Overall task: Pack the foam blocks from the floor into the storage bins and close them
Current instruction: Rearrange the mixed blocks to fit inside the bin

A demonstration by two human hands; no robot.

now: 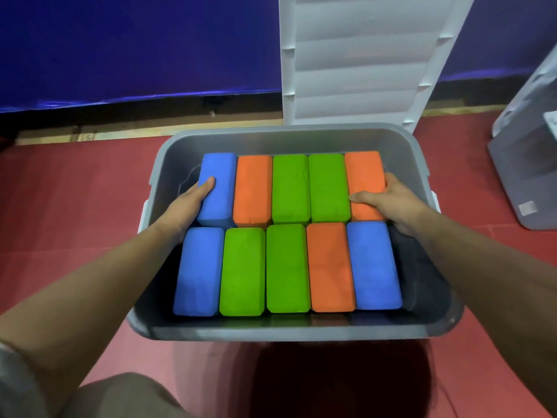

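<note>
Ten foam blocks (pixel 287 267) fill the grey bin (pixel 289 331) on the red floor (pixel 75 206) in two rows of five. The left hand (pixel 187 203) clasps the far row's blue block (pixel 218 191), thumb on top. The right hand (pixel 388 200) clasps its orange block (pixel 363 173) at the other end. The lid (pixel 361 61) stands upright behind the bin.

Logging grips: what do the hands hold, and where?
The left hand holds the far row's blue rectangular foam block at its left side, thumb on top; the right hand holds that row's end orange rectangular foam block at its right side.
</note>
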